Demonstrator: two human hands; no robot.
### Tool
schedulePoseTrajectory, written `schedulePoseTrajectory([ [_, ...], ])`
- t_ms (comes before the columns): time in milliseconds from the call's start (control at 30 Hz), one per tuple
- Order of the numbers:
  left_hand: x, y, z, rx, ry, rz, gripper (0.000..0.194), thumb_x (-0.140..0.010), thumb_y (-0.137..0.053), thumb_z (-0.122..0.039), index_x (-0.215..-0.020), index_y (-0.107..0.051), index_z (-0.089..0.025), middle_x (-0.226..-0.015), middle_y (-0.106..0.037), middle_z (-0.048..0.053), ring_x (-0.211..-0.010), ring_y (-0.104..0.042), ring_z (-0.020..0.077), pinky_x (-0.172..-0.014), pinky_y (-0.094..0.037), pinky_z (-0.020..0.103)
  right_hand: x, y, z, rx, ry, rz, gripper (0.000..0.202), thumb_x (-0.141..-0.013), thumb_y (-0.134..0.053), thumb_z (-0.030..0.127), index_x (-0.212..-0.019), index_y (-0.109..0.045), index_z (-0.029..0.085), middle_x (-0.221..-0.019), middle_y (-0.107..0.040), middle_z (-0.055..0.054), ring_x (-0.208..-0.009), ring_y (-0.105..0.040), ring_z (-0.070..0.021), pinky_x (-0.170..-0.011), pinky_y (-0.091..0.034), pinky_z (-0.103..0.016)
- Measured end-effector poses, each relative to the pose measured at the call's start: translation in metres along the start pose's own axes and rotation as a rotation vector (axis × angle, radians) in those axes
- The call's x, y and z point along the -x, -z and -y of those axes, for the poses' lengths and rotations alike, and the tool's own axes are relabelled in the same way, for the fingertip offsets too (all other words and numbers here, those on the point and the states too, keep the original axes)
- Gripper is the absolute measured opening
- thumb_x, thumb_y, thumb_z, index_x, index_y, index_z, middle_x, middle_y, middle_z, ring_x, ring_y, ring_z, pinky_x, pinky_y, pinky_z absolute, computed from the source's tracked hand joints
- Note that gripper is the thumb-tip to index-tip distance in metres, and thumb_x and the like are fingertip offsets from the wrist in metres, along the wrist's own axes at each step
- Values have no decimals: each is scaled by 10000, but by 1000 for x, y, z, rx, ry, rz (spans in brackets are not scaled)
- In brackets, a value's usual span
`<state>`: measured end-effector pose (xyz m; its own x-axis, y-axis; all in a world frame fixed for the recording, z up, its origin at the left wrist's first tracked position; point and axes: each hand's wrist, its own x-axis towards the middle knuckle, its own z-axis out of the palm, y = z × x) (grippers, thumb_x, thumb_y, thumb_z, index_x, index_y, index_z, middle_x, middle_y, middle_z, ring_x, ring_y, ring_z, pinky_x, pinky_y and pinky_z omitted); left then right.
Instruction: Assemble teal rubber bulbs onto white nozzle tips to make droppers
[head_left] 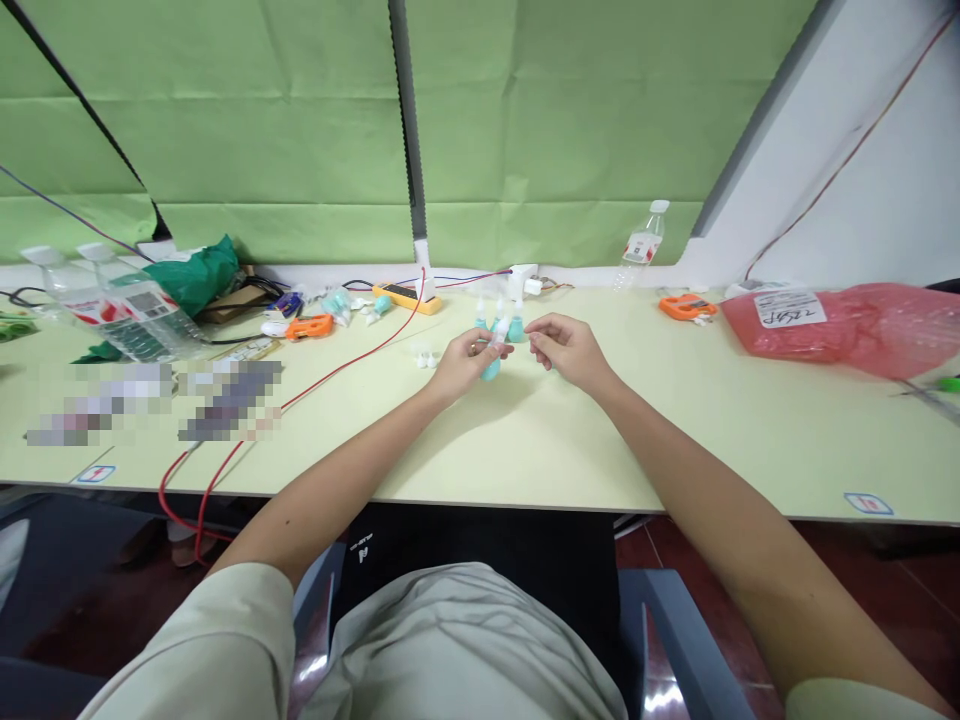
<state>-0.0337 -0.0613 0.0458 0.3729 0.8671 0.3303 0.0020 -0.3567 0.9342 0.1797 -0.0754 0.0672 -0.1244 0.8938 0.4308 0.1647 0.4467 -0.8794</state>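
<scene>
My left hand (466, 362) is closed around a small teal bottle (491, 370) with a whitish upper part, held tilted above the table. Just to its right, my right hand (568, 348) has its thumb and fingers curled in a pinch; whatever they hold, if anything, is too small to make out. Behind the hands stand more small teal bottles (516, 329) with clear, narrow tops, partly hidden by the left hand. A few small white pieces (426, 358) lie left of my left hand.
Large plastic bottles (142, 310) and a green bag (199, 280) are at left. Orange-handled tools (309, 327) and a yellow power strip (405, 298) lie farther back. A red cable (352, 362) crosses the table (495, 460). At right are a water bottle (642, 250) and a red bag (840, 330).
</scene>
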Motion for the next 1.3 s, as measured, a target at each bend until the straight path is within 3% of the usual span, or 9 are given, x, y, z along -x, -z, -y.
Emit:
schedulePoseTrajectory([
  [200,-18,30,-3,-174,-144,-272,413,-741,-807,-509,-966,-725,-172,-823,-633,20,-696,-524,126,-617,-401,266,-2,10,-12,393,237,-122,125,-871,-607,259,-880,-708,186,-695,-651,-17,-604,-566,-152,-608,-454,-308],
  [367,-37,57,-5,-425,-120,-360,316,-718,-816,-428,-783,-641,-173,-733,-598,0,-669,-511,130,-632,-401,275,-9,24,-19,452,291,-233,130,-860,-582,237,-854,-704,191,-669,-636,-13,-603,-558,-165,-621,-449,-314],
  [533,-67,65,-2,-773,17,-294,327,-687,-832,-323,-646,-534,-193,-694,-602,8,-676,-522,158,-632,-402,299,-16,35,-28,447,269,-299,131,-853,-570,230,-835,-694,193,-654,-622,-7,-606,-574,-169,-621,-447,-310],
  [733,-94,66,1,-949,269,-217,315,-657,-847,-264,-615,-545,-185,-667,-606,27,-680,-583,180,-631,-443,306,-18,38,-31,468,257,-286,131,-839,-563,216,-827,-691,190,-641,-608,1,-590,-544,-156,-626,-440,-305],
  [1000,-102,68,19,-953,242,-188,242,-642,-858,-272,-678,-643,-167,-729,-681,58,-747,-645,211,-671,-496,312,-16,36,-32,482,237,-270,127,-832,-566,221,-819,-689,193,-622,-585,8,-582,-523,-154,-625,-437,-306],
  [1300,-103,76,26,-850,223,-185,260,-608,-873,-244,-660,-631,-165,-692,-681,41,-756,-672,204,-674,-507,286,-17,37,-35,478,232,-265,129,-831,-565,215,-809,-690,194,-625,-593,4,-584,-523,-159,-621,-425,-314],
])
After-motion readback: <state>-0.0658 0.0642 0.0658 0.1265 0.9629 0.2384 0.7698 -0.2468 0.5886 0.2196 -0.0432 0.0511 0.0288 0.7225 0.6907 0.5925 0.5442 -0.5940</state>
